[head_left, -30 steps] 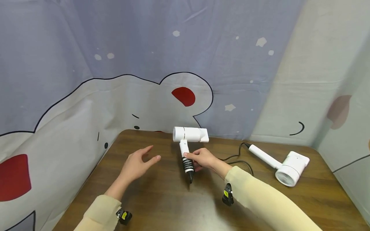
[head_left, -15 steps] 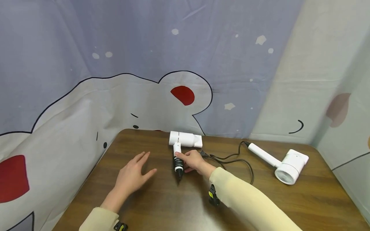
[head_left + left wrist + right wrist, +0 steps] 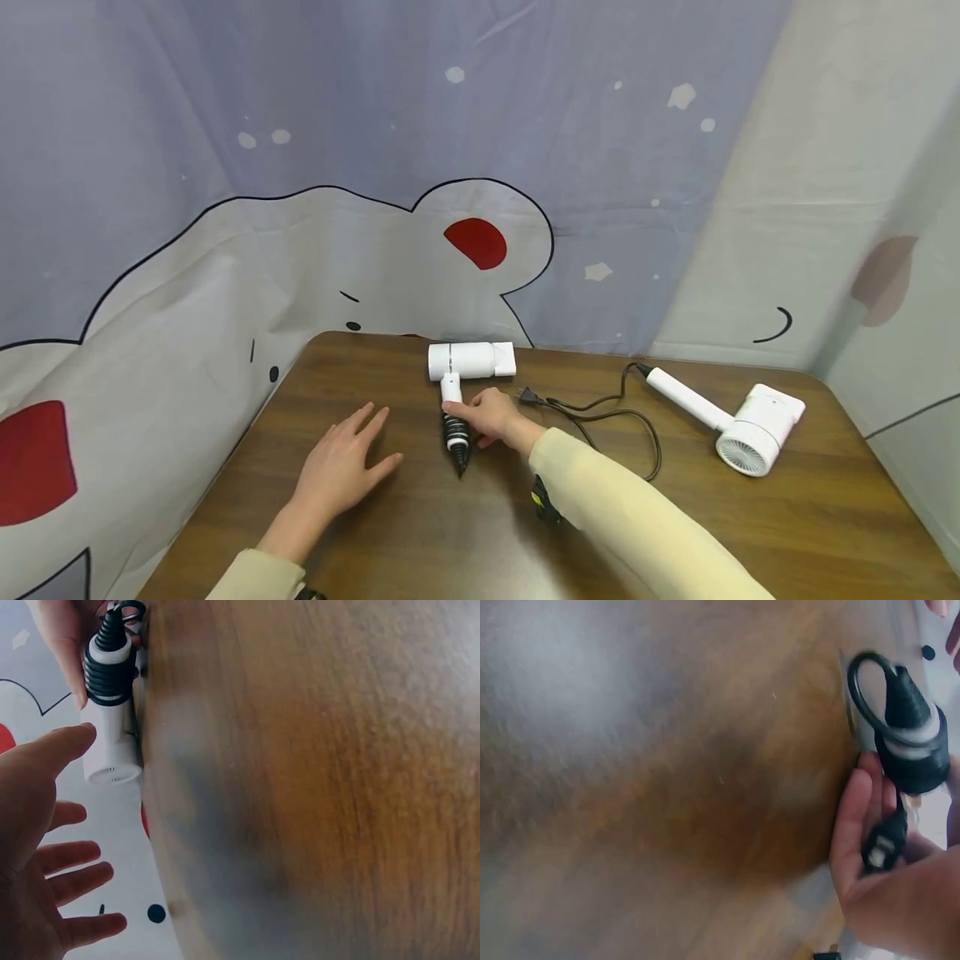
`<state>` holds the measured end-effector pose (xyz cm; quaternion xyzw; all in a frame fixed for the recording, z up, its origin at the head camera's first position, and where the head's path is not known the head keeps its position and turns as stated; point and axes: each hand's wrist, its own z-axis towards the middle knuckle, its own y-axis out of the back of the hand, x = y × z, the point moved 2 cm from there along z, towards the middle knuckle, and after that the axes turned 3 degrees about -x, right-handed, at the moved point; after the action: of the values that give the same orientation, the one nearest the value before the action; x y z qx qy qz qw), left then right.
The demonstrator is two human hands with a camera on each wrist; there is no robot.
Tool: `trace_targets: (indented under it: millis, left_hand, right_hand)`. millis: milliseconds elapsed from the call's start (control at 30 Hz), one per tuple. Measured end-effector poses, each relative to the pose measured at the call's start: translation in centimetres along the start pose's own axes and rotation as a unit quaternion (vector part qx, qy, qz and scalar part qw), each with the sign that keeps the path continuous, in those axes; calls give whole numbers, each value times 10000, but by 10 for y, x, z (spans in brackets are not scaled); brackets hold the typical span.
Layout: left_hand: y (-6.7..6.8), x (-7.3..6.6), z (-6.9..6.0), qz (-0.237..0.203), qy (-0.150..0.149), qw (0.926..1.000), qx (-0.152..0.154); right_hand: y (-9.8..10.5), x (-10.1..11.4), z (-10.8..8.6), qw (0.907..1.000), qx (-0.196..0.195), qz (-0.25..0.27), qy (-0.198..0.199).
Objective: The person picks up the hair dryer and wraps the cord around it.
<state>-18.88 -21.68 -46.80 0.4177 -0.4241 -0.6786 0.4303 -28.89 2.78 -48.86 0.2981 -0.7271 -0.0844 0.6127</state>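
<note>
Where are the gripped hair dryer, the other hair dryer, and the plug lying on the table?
Gripped hair dryer (image 3: 467,362): head view, on its white barrel.
Other hair dryer (image 3: 760,428): head view, on its barrel.
Plug (image 3: 529,397): head view, on its black body.

That white hair dryer (image 3: 467,361) is near the tabletop (image 3: 405,533)'s far edge, nozzle (image 3: 505,358) pointing right. Black cord (image 3: 455,429) coils tightly around its handle (image 3: 451,388).

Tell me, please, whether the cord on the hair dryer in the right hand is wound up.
Mostly wound up: the black cord circles the handle in neat coils.
</note>
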Motion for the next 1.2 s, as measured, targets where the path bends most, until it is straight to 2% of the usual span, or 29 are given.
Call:
trace_targets:
  millis: [133, 200, 267, 333, 400, 533, 600, 733, 867, 1100, 1200]
  left_hand:
    - [-2, 0, 1, -31, -15, 10000, 44]
    - [-3, 0, 1, -40, -19, 10000, 63]
    - [-4, -2, 1, -30, -41, 10000, 78]
    - [-4, -3, 2, -45, -50, 9999, 103]
    - [-5, -4, 2, -47, -51, 9999, 131]
    - [-6, -5, 3, -32, -35, 9998, 215]
    - [-6, -5, 3, -9, -21, 9997, 260]
    - [-8, -4, 3, 15, 14, 9994, 348]
    - [-10, -3, 3, 11, 22, 9991, 417]
    - [-10, -5, 6, -29, 16, 9994, 351]
    - [-8, -7, 10, -83, -8, 9996, 288]
  right_hand:
    - [4, 3, -2, 9988, 427, 232, -78]
    - [5, 5, -3, 9984, 522, 193, -23]
    - [6, 6, -2, 9985, 525, -61, 147]
    - [8, 8, 0, 9966, 450, -553, 421]
    - [8, 1, 11, 9896, 323, -1169, 771]
    - [4, -25, 43, 9649, -34, -2216, 1407]
    - [0, -40, 57, 9563, -155, -2438, 1607]
    - [-1, -51, 64, 9548, -258, -2438, 1683]
    - [-1, -48, 56, 9538, -409, -2425, 1724]
    - [26, -4, 6, 9629, -369, -2003, 1770]
    - [38, 2, -6, 9608, -404, -1990, 1891]
